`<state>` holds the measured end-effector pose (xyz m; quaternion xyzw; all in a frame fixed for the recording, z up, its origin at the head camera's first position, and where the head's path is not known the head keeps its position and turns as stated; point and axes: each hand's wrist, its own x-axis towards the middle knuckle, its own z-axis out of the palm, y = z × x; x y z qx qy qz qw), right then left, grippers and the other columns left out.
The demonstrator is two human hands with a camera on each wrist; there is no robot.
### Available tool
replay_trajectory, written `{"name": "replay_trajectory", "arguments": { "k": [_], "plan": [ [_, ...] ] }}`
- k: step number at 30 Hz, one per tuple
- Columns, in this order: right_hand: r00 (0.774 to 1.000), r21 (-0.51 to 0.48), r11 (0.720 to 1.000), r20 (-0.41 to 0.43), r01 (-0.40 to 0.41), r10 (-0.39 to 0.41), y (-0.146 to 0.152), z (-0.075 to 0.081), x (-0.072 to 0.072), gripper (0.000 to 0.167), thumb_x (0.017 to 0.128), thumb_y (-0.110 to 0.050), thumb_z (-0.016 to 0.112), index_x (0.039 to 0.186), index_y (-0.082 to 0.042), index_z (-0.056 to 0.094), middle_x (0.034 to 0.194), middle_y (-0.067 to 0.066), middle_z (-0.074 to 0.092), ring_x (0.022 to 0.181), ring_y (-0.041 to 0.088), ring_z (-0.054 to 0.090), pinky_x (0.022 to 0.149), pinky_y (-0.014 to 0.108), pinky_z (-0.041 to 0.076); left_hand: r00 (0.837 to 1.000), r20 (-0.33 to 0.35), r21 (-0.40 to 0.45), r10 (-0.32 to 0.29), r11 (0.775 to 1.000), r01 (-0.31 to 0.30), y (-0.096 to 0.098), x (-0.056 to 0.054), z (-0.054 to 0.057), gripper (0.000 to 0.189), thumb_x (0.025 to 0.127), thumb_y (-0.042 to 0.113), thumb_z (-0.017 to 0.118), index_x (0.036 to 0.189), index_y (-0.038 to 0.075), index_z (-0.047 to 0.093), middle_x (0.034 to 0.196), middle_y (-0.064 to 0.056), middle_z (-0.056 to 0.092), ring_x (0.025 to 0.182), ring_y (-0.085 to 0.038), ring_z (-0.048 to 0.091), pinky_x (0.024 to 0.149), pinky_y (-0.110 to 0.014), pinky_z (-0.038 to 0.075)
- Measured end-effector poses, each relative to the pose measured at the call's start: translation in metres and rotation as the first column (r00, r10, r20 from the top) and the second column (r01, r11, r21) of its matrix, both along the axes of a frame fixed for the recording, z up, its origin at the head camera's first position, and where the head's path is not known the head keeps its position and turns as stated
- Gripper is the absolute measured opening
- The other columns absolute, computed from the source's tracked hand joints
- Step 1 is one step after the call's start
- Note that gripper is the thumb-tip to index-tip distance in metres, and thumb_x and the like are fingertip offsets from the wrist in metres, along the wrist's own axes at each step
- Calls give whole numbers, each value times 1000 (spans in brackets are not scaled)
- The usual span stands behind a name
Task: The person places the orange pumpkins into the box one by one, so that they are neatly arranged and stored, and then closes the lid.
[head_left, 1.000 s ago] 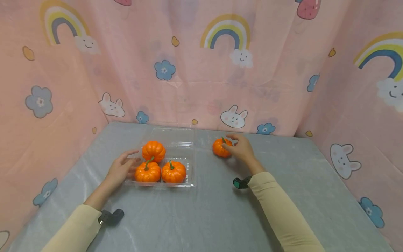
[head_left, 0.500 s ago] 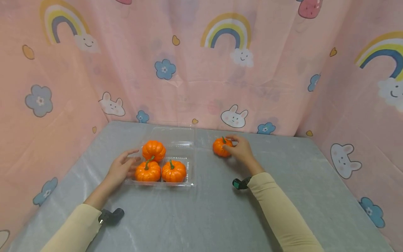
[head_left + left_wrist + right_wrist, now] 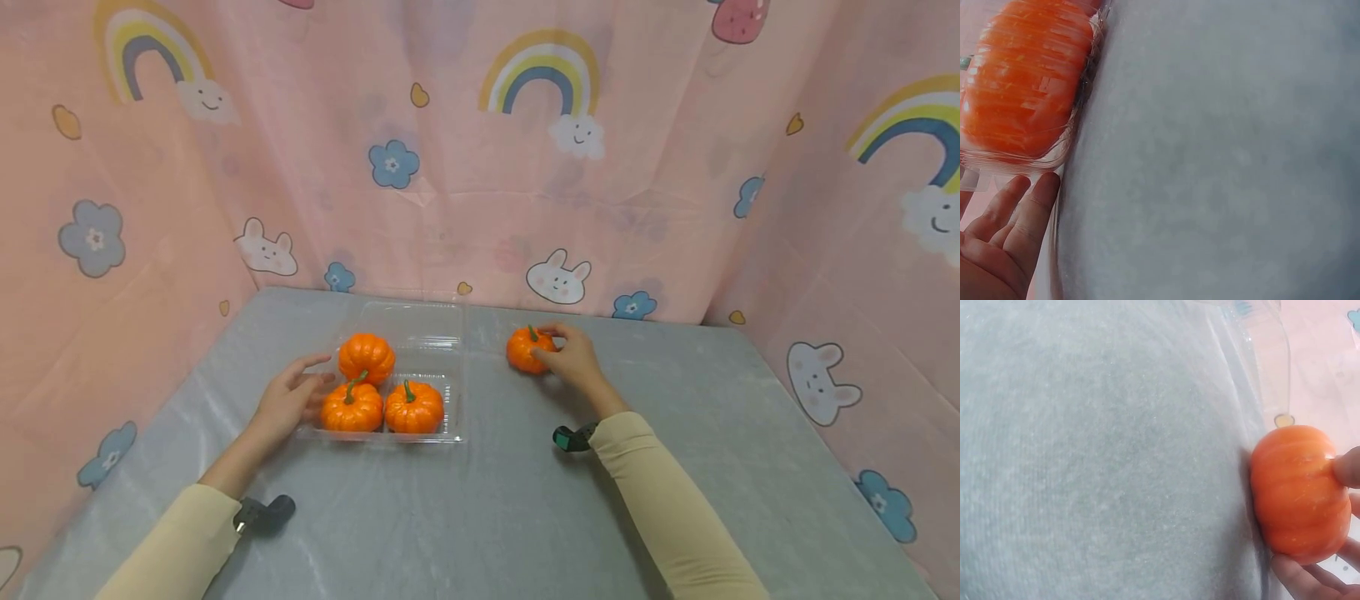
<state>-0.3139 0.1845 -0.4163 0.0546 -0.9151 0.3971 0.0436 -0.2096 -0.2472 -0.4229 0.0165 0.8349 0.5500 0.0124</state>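
Note:
A small orange pumpkin (image 3: 527, 350) with a green stem stands on the grey table right of the clear plastic box. My right hand (image 3: 574, 358) holds this pumpkin between thumb and fingers; in the right wrist view the thumb (image 3: 1349, 467) lies on one side and fingertips (image 3: 1297, 578) on the other. Three similar pumpkins sit in the clear box (image 3: 456, 425): one at the back left (image 3: 366, 358), one at the front left (image 3: 352, 408), one at the front right (image 3: 415, 409). My left hand (image 3: 285, 404) is at the box's left side, its fingers loosely extended at the wall.
The box's clear lid (image 3: 412, 321) lies open toward the back. Grey cloth covers the table (image 3: 510, 517). A pink patterned curtain (image 3: 450, 217) rises behind and on both sides. Each wrist wears a black camera, such as the right one (image 3: 573, 438).
My right thumb and fingers have shifted very slightly on the lone pumpkin, which stays where it was. The left hand and the box with its pumpkins keep their places.

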Motion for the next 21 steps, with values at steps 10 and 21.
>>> {"name": "replay_trajectory", "arguments": {
  "k": [10, 21],
  "plan": [
    [1000, -24, 1000, 3, -11, 11, 1, 3, 1, 46, 84, -23, 71, 126, -8, 59, 134, 15, 56, 107, 35, 60, 89, 44, 55, 1000, 4, 0, 1, 1000, -1, 0, 0, 1, 46, 103, 29, 39, 147, 14, 37, 138, -27, 51, 95, -23, 66, 76, -31, 58],
    [1000, -27, 1000, 2, -11, 11, -8, 15, 4, 48, 81, -24, 73, 126, -10, 60, 135, 13, 55, 112, 35, 59, 92, 45, 53, 1000, 10, 22, 3, 1000, -3, 0, -1, 0, 46, 103, 27, 40, 147, 13, 37, 139, -27, 50, 95, -22, 66, 75, -30, 58]
  ]
}}
